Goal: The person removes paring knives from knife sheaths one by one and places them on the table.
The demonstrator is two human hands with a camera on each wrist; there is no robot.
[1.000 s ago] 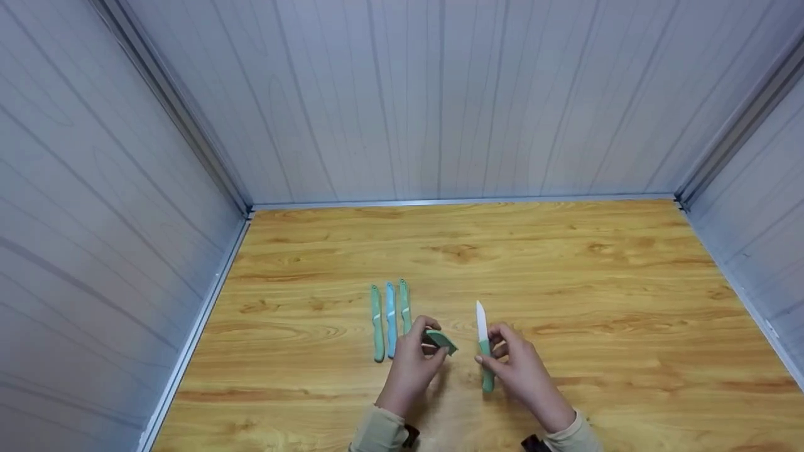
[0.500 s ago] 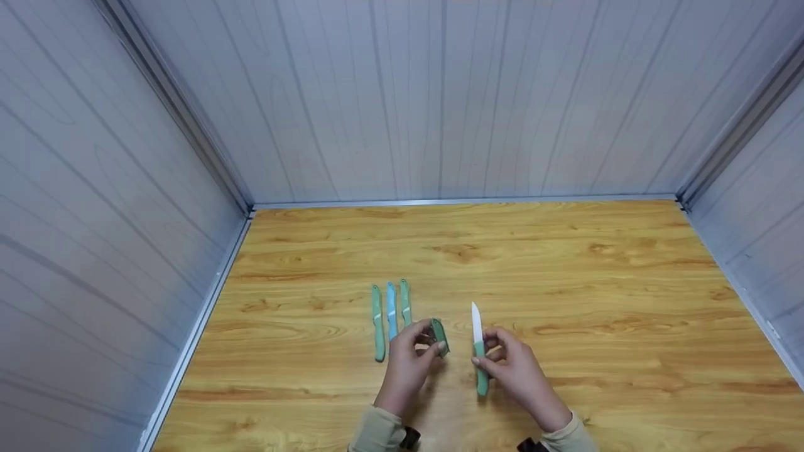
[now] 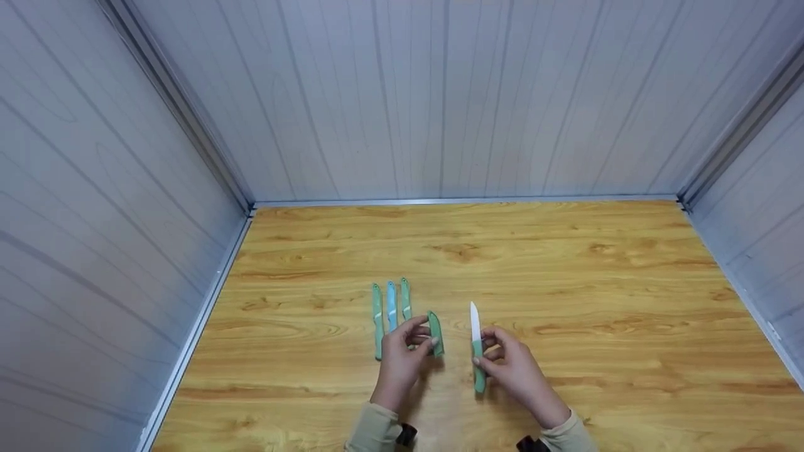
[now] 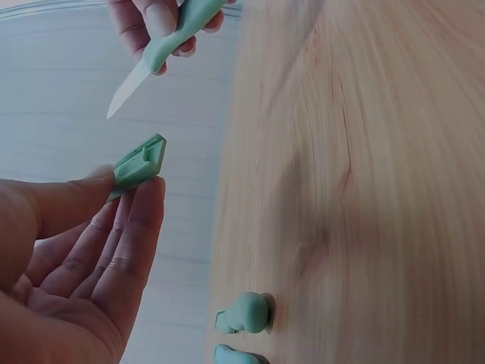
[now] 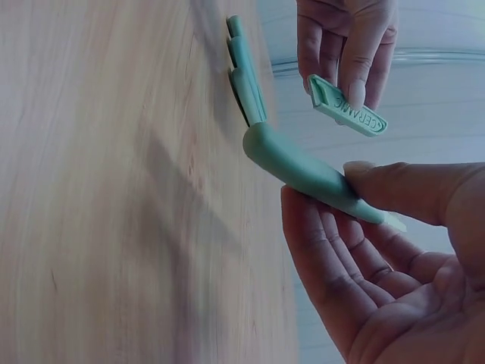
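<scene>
My right hand (image 3: 509, 361) pinches a paring knife by its green handle (image 5: 303, 171), thumb on one side and fingers on the other. The knife's white blade (image 3: 475, 321) is bare and points away from me. To its left, my left hand (image 3: 403, 351) pinches a green blade sheath (image 3: 436, 334) between thumb and fingers. In the right wrist view raised lettering reading CERAMIC shows on this sheath (image 5: 348, 106). Sheath and blade are apart, both held above the table. In the left wrist view the sheath's open end (image 4: 161, 148) faces up, near the blade (image 4: 127, 91).
Left of my hands, three sheathed knives lie side by side on the wooden table (image 3: 565, 282): a green knife (image 3: 377, 314), a blue knife (image 3: 392, 301) and another green knife (image 3: 406, 298), the latter two partly behind my left hand. Pale panel walls (image 3: 402, 100) enclose the table.
My left hand has turned the sheath from slanting sideways to nearly upright, roughly in line with the blade. The knife in my right hand has shifted slightly left.
</scene>
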